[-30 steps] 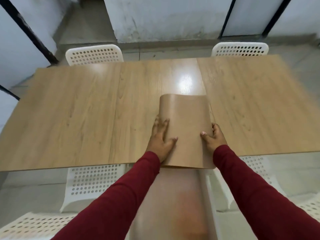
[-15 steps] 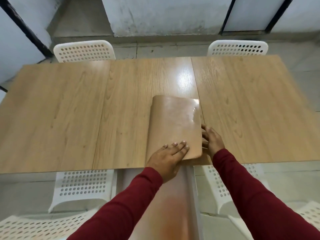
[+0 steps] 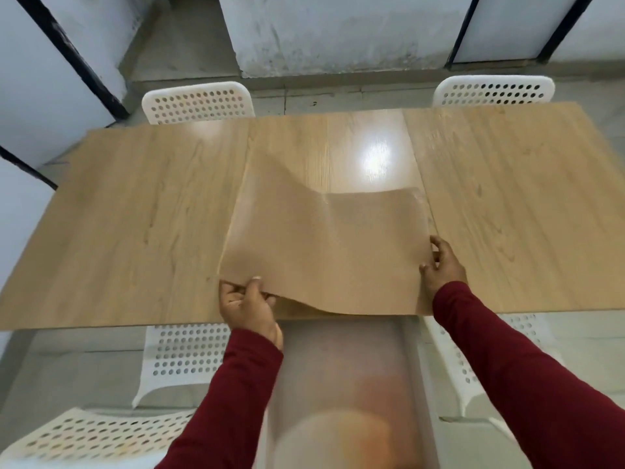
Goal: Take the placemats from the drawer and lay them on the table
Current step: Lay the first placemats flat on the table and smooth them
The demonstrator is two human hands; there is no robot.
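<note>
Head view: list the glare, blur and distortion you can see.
Head view: a bright glare spot sits on the table beyond the placemat; the placemat's lifted left part is smeared by motion blur where the left hand grips it; the right hand looks sharper; the near bottom centre is out of focus; the wide lens bends the table's edges.

Scuffed white plaster walls [image 3: 338, 32] with black frames meet a grey concrete floor [image 3: 189, 38]. White perforated plastic chairs [image 3: 198, 103] flank the light wood-grain bench [image 3: 135, 214], where lamp glare [image 3: 375, 160] shines.
</note>
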